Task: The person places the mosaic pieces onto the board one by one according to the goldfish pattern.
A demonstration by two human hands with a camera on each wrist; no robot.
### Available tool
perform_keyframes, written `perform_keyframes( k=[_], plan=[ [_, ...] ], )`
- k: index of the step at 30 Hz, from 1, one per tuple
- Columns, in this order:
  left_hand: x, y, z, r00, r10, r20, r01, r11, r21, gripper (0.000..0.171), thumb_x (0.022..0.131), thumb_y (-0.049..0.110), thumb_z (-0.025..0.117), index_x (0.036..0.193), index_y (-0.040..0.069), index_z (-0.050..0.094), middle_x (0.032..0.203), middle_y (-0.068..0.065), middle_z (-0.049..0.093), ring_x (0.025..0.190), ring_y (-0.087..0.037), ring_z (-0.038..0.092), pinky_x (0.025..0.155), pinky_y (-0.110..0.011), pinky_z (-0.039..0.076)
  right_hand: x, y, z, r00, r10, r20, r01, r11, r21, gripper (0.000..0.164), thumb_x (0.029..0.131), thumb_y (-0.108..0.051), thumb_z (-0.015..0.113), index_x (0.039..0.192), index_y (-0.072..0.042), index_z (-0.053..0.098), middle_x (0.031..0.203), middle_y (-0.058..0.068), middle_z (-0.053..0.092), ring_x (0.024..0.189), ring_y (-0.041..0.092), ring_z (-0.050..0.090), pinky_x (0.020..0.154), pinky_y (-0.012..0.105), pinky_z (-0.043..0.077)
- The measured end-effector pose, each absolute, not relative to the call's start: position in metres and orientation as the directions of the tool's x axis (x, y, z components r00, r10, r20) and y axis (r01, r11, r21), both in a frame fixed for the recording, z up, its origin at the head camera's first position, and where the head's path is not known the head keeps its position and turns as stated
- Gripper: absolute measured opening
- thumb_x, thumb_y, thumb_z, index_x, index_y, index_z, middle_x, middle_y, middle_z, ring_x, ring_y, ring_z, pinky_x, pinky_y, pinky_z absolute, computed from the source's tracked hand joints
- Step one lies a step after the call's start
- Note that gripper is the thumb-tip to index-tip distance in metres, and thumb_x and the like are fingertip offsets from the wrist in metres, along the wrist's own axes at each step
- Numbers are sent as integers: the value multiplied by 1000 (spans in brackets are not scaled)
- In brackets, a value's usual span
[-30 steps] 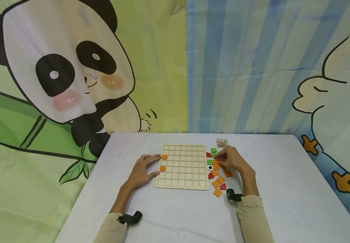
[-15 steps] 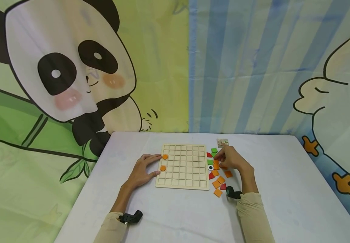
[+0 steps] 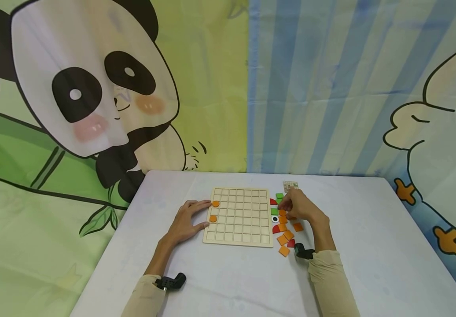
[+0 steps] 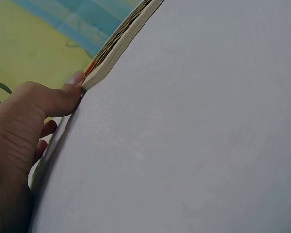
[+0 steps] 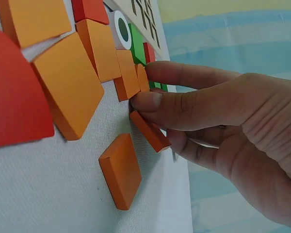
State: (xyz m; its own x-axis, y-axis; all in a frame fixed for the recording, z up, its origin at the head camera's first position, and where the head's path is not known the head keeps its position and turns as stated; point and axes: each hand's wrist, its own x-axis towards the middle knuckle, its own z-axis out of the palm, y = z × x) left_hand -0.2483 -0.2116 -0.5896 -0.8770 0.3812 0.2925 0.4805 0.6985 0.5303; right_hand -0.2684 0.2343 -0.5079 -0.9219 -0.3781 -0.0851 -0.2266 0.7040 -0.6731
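Note:
A pale wooden grid board [image 3: 240,220] lies on the white table, with two orange discs [image 3: 213,218] in its left column. My left hand [image 3: 184,222] rests at the board's left edge, fingers spread; the left wrist view shows the thumb [image 4: 72,97] against the board's side. To the right of the board, my right hand [image 3: 303,206] pinches a rounded orange piece [image 5: 142,77] between thumb and index finger, close over the loose pieces. Beneath these fingers an orange tile [image 5: 149,131] sits tilted, and another orange tile [image 5: 121,170] lies flat nearby.
Loose orange squares [image 3: 282,240], red pieces [image 3: 291,243] and green pieces [image 3: 274,211] are scattered along the board's right side, with a white eye-marked disc [image 3: 275,219] among them. A small patterned card [image 3: 290,186] lies behind the right hand. Printed curtains stand behind the table.
The head view has shifted very slightly. Both hands stay in nearly the same places, and the discs on the board have not moved.

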Motion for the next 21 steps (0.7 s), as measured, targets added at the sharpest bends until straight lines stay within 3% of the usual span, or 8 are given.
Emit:
perform_keyframes(
  k=[11, 21],
  plan=[
    [-250, -213, -591, -894, 370, 252, 447, 707, 549, 69, 92, 37, 88, 156, 33, 62, 163, 14, 58, 142, -22, 52, 119, -59, 41, -267, 236, -509, -928, -361, -94, -224, 742, -632, 24, 81, 9, 87, 103, 2, 83, 93, 14, 80, 80, 19, 64, 76, 33, 59],
    [-249, -213, -591, -897, 364, 252, 442, 697, 564, 68, 92, 36, 89, 155, 32, 63, 163, 14, 58, 143, -23, 51, 119, -60, 40, -263, 240, -517, -943, -331, -38, -236, 744, -625, 15, 84, 0, 89, 98, 0, 84, 89, 11, 79, 77, 17, 62, 71, 29, 56]
  ],
)
